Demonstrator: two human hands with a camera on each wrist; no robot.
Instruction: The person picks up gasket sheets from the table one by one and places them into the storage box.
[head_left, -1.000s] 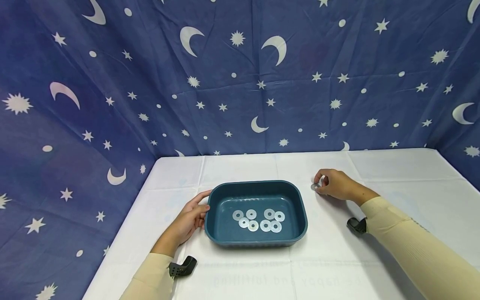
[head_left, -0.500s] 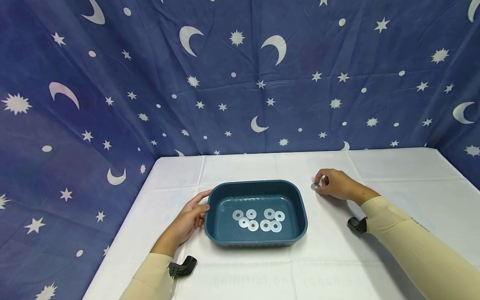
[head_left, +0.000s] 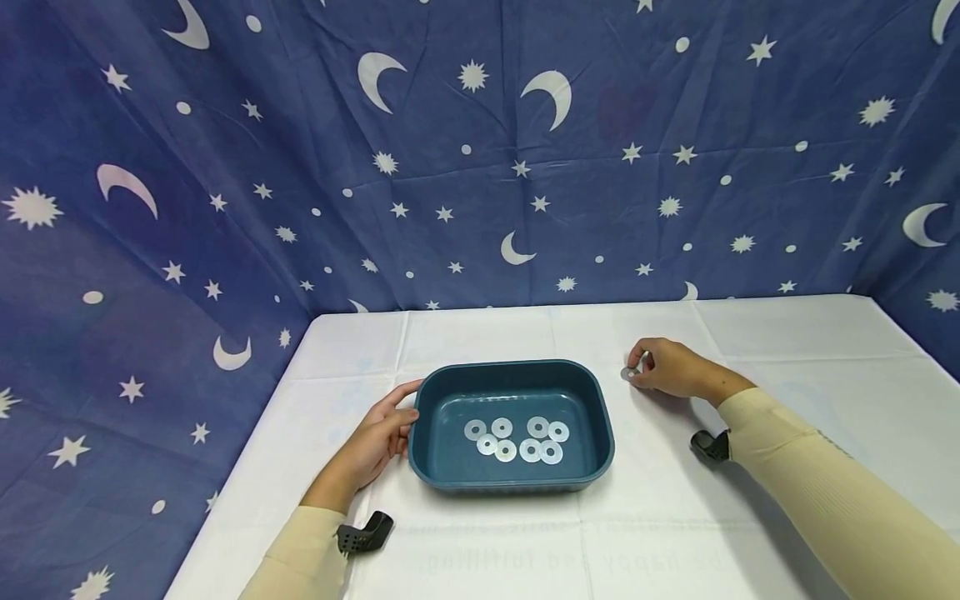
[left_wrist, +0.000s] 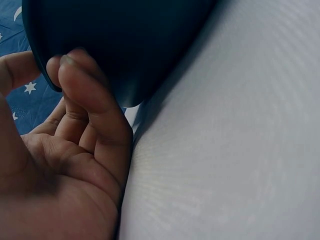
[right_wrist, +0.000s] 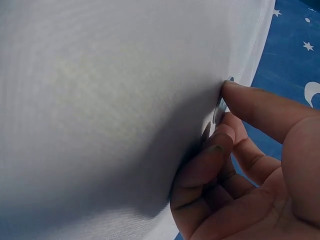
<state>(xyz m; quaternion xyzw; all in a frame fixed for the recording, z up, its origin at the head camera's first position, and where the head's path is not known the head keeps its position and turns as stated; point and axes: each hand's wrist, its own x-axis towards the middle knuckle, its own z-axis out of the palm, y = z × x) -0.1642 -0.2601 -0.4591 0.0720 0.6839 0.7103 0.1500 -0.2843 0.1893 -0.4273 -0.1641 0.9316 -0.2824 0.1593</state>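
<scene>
A dark teal rectangular tray [head_left: 510,487] stands on the white-covered table, with several flat metal washers [head_left: 551,452] lying on its floor in two loose clusters. My left hand [head_left: 377,442] grips the tray's left end, thumb over the rim and fingers against the outer wall [left_wrist: 130,45]. To the right of the tray, my right hand [head_left: 667,368] pinches another washer [head_left: 628,375] between thumb and fingers, low at the tabletop. In the right wrist view this washer [right_wrist: 220,110] shows nearly edge-on; whether it touches the cloth, I cannot tell.
The white cloth [head_left: 480,550] covers the table, with faint lettering near the front. A blue curtain [head_left: 450,150] with moons and stars hangs behind the table and along its left side. A black wrist mount [head_left: 365,533] sits on each forearm.
</scene>
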